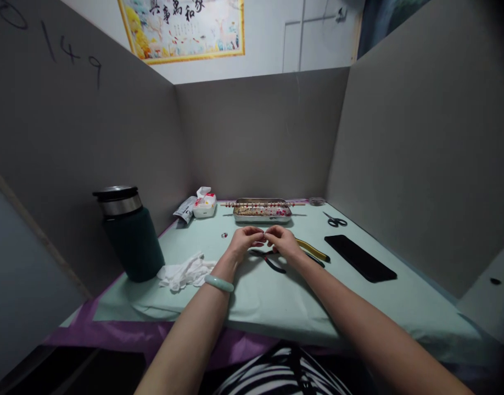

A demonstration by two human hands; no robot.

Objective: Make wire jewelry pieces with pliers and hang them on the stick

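My left hand (247, 240) and my right hand (280, 239) meet fingertip to fingertip above the table's middle, both pinched. Whatever they hold is too small to make out. Under and beside my right hand lie black-handled pliers (272, 263) and a tool with yellow handles (313, 250). Just behind the hands stands a metal tray (262, 221) of small gold and red beads, with a beaded rod (258, 204) across it. A small ring-like piece (224, 235) rests on the cloth left of my left hand.
A dark green bottle (132, 241) stands at the left, near crumpled white gloves (186, 271). Tissues (205, 204) and a packet (185, 210) sit back left. Scissors (336, 221), a black phone (359, 258) and a round clear container (317, 201) are at right. Grey panels (260, 137) enclose the table.
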